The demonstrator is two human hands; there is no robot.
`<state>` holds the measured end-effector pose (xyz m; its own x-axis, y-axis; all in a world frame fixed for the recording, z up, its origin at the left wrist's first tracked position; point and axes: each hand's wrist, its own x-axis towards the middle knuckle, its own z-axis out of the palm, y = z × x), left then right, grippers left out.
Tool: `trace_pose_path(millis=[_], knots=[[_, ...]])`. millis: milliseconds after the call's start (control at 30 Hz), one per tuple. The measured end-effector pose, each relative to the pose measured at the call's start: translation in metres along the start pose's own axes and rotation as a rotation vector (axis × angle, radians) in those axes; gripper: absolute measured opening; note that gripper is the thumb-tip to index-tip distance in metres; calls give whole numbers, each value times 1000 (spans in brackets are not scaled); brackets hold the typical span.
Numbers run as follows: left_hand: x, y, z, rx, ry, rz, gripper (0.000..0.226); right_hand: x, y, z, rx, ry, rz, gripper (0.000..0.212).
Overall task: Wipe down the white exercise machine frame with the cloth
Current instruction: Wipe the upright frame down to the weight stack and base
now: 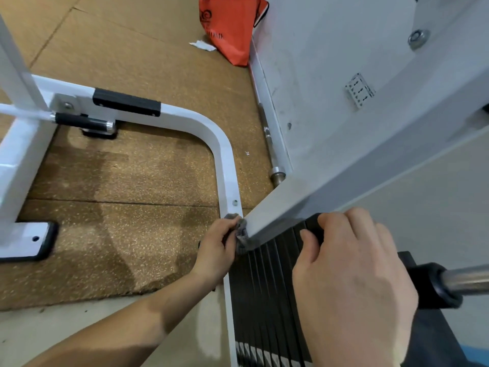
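The right hand (352, 274), nearest, lies on top of the black stack (264, 287), its fingers curled over the top plate's far edge in what looks like a steadying grip. Just beyond it the left hand (219, 245) pinches a small grey cloth (241, 242), wadded, against the lower corner of the slanting white post (330, 186), where the post comes down beside the frame (225, 154) tube that runs along the floor. The cloth looks light and limp, so it likely works best bunched under the fingertips, with little left loose to catch on the bolt head just beyond it. The frame is stiff painted steel that stays put; its smooth faces should wipe easily, and the edges and brackets probably need more pressure. Farther on, the tube bends left across a speckled mat (119, 181) with darker patches. At the floor's far edge a steel bar (268, 139) lies along the wall foot, and a red bag (230, 30) leans there.
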<state>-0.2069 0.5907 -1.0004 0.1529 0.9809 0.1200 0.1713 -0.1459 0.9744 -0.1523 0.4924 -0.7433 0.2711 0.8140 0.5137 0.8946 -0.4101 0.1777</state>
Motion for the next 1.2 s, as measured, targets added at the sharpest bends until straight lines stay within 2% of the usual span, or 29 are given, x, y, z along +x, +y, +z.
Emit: trace_pose_path(millis=[67,100,167,267,467,633,700,767,800,867,900,933,1000,1067,1133,1200], knots=[[-2,-17,2,37,-80,-206,30,-1,1,-1,17,-14,1,21],[-3,-20,4,54,-100,-251,31,-1,1,-2,25,-25,-4,22],[0,-17,8,45,-65,-236,32,0,-1,-2,42,-32,-8,26],[-2,-11,11,11,6,-125,34,0,-3,-2,20,-37,-16,31],[-22,-51,17,58,-247,-252,54,-3,-2,-4,-42,-46,-36,30],[-31,-57,29,65,-233,-149,71,-3,-3,-1,1,-25,-21,32],[-33,-54,17,70,-231,-147,67,-2,-4,-1,10,-23,-26,33],[-31,-51,9,120,-255,-144,47,-1,-5,-2,5,-38,-30,32],[-27,-48,6,235,-271,-114,38,-2,-5,-3,-6,-48,-28,31],[-18,-58,7,387,-378,-120,47,-2,-4,-4,-17,-56,-25,30],[-12,-64,8,403,-390,-220,54,-2,-4,-4,-15,-54,-26,30],[-9,-67,10,388,-339,-239,57,-2,-4,-4,-16,-50,-27,30],[-11,-72,16,397,-314,-99,53,-2,-4,-2,-23,-49,-35,30],[-17,-83,17,433,-376,-35,45,-1,-3,-2,-23,-42,-35,31],[-21,-102,18,467,-500,-119,61,-2,-3,-2,-21,-52,-27,31],[-19,-115,20,531,-510,-183,85,-3,-3,-3,-11,-48,-31,31]])
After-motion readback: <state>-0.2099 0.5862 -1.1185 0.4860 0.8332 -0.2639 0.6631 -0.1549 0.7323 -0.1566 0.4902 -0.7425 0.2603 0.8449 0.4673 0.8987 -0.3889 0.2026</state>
